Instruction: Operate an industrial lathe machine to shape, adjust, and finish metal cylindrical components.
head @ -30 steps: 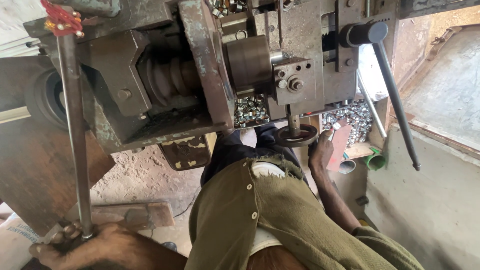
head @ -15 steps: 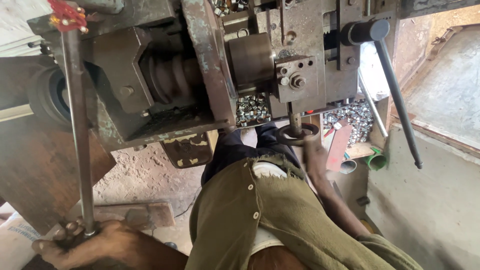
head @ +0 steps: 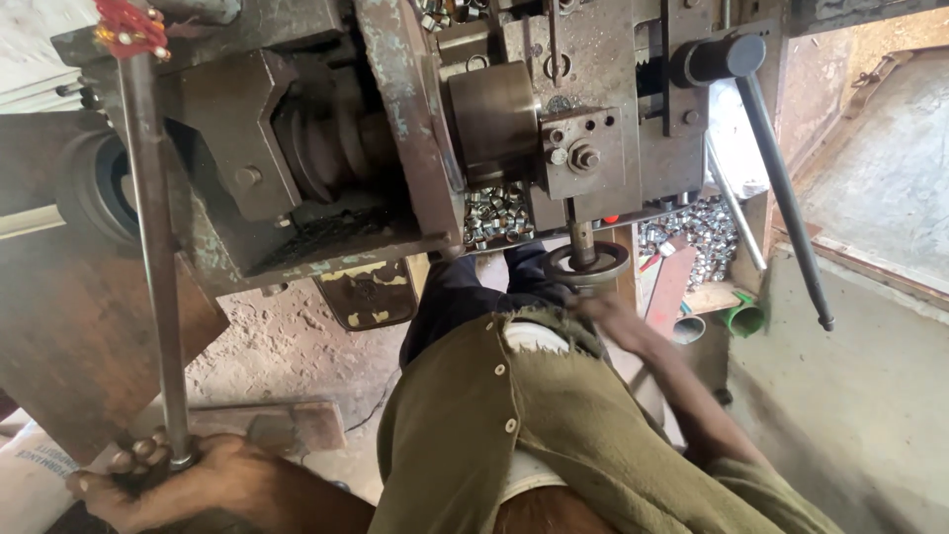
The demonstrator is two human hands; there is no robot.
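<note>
White printed sack [head: 35, 475] at lower left of the frame, worn yellow-and-dark rectangular plate [head: 368, 294] hanging at centre

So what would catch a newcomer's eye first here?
The big rusty iron press fills the top of the view. At lower left the left hand grips a long steel lever with a red tip; at centre the right hand reaches a round die, shiny small metal rings heaped behind.

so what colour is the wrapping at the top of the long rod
Red, on the wrapping at the top of the long rod that the left hand grips; head view shows it.
</note>
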